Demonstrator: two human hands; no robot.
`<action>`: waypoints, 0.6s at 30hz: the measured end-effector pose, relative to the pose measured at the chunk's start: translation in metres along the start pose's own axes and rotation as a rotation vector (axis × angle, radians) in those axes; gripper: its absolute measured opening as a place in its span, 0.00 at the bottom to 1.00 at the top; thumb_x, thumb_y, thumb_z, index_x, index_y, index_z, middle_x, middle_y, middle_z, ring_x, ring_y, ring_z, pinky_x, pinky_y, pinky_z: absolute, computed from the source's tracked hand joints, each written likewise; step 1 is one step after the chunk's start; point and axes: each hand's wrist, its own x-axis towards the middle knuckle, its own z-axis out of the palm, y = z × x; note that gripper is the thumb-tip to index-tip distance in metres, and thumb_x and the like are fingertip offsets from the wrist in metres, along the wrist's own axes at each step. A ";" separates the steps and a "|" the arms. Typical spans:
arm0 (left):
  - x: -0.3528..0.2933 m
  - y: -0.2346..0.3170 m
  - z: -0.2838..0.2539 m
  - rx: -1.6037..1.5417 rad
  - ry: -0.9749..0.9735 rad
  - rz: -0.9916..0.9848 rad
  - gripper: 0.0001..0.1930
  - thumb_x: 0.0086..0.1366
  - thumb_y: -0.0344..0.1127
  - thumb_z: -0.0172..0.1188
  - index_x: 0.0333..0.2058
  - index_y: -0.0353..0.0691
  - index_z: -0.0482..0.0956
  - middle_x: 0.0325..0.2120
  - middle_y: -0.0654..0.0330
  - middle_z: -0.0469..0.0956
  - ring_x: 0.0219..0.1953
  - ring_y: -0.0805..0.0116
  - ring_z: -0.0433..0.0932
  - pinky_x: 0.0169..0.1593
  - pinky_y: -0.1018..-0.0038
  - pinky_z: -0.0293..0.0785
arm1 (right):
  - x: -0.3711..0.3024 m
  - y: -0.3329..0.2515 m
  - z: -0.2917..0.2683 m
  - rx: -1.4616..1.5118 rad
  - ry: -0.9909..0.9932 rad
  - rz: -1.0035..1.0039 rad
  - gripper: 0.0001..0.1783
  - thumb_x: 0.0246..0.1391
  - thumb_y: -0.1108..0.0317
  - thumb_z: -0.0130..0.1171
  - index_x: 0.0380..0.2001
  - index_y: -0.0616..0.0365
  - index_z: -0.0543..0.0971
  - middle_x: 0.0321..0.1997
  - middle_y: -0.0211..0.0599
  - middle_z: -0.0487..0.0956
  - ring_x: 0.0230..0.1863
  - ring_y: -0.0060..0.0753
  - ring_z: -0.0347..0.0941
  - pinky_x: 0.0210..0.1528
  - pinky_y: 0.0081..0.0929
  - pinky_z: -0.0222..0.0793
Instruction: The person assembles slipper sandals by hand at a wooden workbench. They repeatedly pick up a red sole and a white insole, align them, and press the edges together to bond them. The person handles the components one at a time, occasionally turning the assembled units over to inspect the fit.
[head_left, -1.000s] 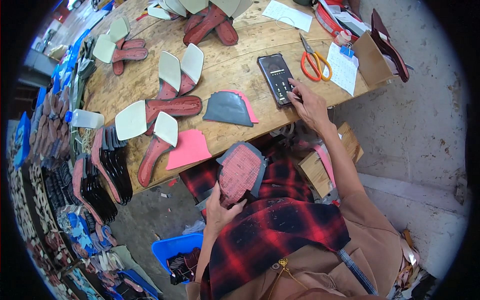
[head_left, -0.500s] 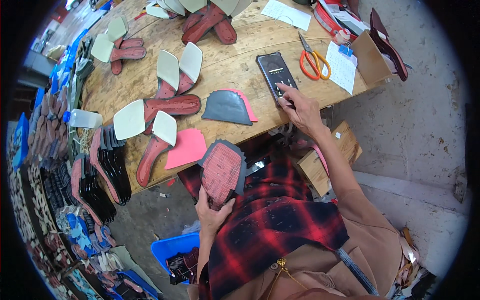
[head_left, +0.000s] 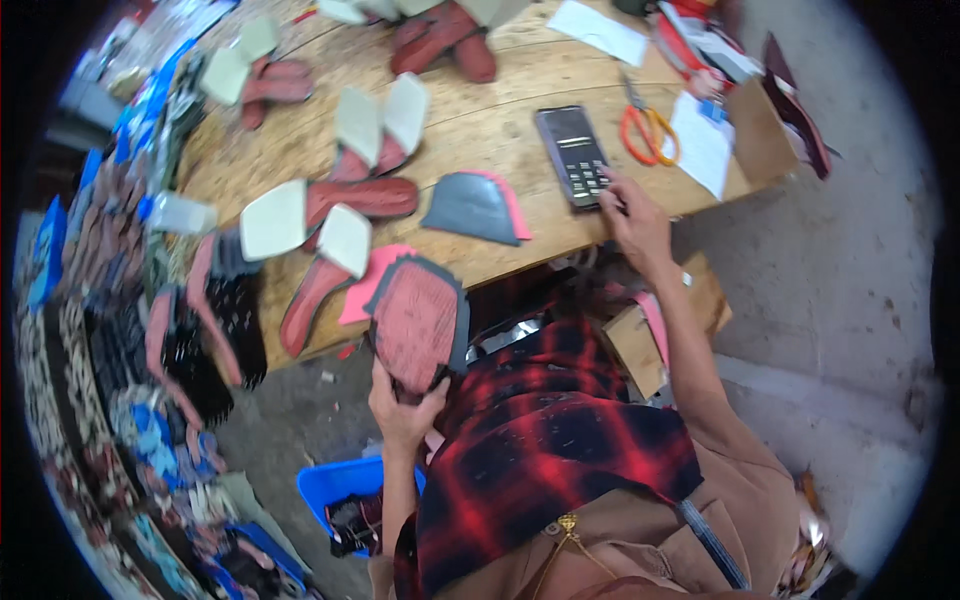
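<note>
My left hand [head_left: 402, 412] is closed on the lower end of a shoe insole [head_left: 418, 320], between thumb and fingers. Its upward face is reddish pink with a grid texture, and dark grey material sticks out around the broad end. On the table's near edge, my right hand [head_left: 637, 222] is beside the lower end of a dark phone [head_left: 572, 158], its fingers bent and a little blurred. The phone's screen is lit with a keypad. Left of it lies a grey cut piece [head_left: 470, 207] over a pink one. A pink sheet [head_left: 372, 283] sits partly behind the held insole.
Red soles with cream pads [head_left: 362, 198] lie about the wooden table [head_left: 500, 90]. Orange-handled scissors [head_left: 648, 134], papers [head_left: 697, 140] and a cardboard box [head_left: 760, 130] are at right. A capped bottle [head_left: 182, 214] stands left. Below is a blue bin [head_left: 318, 487]; shelves of shoe parts line the left.
My right hand has drawn from the phone's screen toward its lower right edge. My left hand has raised the insole slightly up and left, over part of the pink sheet. The whole view has shifted.
</note>
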 end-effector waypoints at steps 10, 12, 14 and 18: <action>0.113 0.006 -0.095 0.327 0.123 0.037 0.39 0.50 0.35 0.72 0.58 0.25 0.64 0.47 0.46 0.77 0.48 0.62 0.77 0.54 0.70 0.70 | 0.016 0.030 -0.008 0.236 0.300 0.150 0.20 0.70 0.59 0.43 0.48 0.64 0.78 0.44 0.37 0.80 0.47 0.29 0.72 0.55 0.28 0.64; 0.115 0.000 -0.106 0.464 0.171 0.087 0.39 0.50 0.34 0.72 0.58 0.24 0.65 0.47 0.46 0.77 0.48 0.62 0.77 0.54 0.71 0.70 | 0.034 0.061 -0.005 0.315 0.345 0.217 0.23 0.70 0.57 0.42 0.43 0.65 0.79 0.42 0.37 0.79 0.45 0.31 0.72 0.55 0.29 0.63; 0.118 -0.001 -0.109 0.395 0.204 0.181 0.40 0.50 0.34 0.72 0.59 0.22 0.63 0.49 0.44 0.76 0.51 0.60 0.75 0.56 0.71 0.69 | 0.039 0.077 0.000 0.325 0.403 0.257 0.25 0.70 0.54 0.41 0.36 0.66 0.80 0.38 0.36 0.79 0.41 0.31 0.71 0.53 0.30 0.63; 0.127 0.001 -0.138 0.542 0.369 0.239 0.44 0.50 0.36 0.71 0.61 0.22 0.60 0.54 0.35 0.69 0.57 0.47 0.71 0.60 0.63 0.64 | 0.034 0.074 0.006 0.487 0.459 0.254 0.23 0.68 0.54 0.46 0.28 0.63 0.78 0.27 0.31 0.76 0.30 0.23 0.67 0.39 0.29 0.65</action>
